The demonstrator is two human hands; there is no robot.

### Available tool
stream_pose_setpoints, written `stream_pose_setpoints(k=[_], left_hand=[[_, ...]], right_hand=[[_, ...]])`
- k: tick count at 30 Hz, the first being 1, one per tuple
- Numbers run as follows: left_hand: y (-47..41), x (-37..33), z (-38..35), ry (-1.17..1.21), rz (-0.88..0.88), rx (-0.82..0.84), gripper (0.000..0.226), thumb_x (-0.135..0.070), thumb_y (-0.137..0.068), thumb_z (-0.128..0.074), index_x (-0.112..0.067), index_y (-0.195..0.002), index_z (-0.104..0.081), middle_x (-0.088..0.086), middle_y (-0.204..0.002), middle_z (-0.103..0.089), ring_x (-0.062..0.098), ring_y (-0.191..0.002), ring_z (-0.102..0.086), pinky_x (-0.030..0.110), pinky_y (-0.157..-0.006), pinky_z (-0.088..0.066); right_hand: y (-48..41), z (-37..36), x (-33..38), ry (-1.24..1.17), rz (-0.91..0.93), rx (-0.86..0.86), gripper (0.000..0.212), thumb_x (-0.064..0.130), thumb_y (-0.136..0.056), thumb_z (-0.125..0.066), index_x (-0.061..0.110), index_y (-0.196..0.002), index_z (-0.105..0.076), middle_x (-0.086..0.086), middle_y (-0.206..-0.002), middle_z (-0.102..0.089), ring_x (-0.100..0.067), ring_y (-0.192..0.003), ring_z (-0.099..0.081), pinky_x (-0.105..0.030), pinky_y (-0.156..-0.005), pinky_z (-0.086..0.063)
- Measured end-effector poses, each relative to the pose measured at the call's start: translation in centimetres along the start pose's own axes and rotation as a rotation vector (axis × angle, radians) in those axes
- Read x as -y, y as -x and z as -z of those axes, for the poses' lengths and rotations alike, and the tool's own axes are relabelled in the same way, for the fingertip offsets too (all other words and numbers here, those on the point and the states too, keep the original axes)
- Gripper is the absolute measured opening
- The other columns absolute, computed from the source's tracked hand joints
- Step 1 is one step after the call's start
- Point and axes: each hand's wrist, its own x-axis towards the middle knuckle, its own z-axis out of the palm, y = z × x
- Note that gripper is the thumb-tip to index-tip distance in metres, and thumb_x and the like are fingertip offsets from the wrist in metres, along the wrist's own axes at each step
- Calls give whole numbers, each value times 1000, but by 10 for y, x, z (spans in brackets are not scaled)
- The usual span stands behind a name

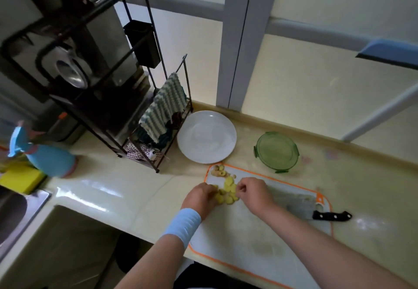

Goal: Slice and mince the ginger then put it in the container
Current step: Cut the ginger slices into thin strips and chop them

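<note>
Ginger slices [228, 192] sit in a loose pile at the far left of the cutting board [248, 239], between the left hand [201, 194] and the right hand [253, 192]. Both hands curl their fingers at the pile, though blur hides whether either pinches a slice. Hasty gathering could push slices off the board's left edge, and the cleaver [300, 202] lying just right of the right wrist could nick it.

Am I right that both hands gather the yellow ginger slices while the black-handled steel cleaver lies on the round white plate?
Not quite: the head view shows the black-handled steel cleaver lying on the orange-edged white cutting board; the rest holds.
</note>
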Motion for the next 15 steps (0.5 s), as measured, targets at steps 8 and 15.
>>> stream_pose_setpoints(k=[8, 15], left_hand=[[9, -12, 12, 162, 99, -152, 19, -28, -92, -59, -30, -107, -72, -7, -103, -62, 16, -97, -60, 19, -82, -40], [48, -3, -5, 87, 141, 84, 19, -35, -87, -65, -36, -106, -69, -13, -101, -69, 10, -95, -63, 23, -87, -49]], right_hand=[[24, -11, 0, -195, -85, 28, 10, 12, -80, -74, 22, -79, -75, 15, -68, -63, -2, -67, -59, -10, -63, -42], [36, -17, -5, -216, -132, 168, 22, 11, -80, -73, 27, -66, -67, 7, -69, -68, -13, -64, -67, -30, -66, -57]])
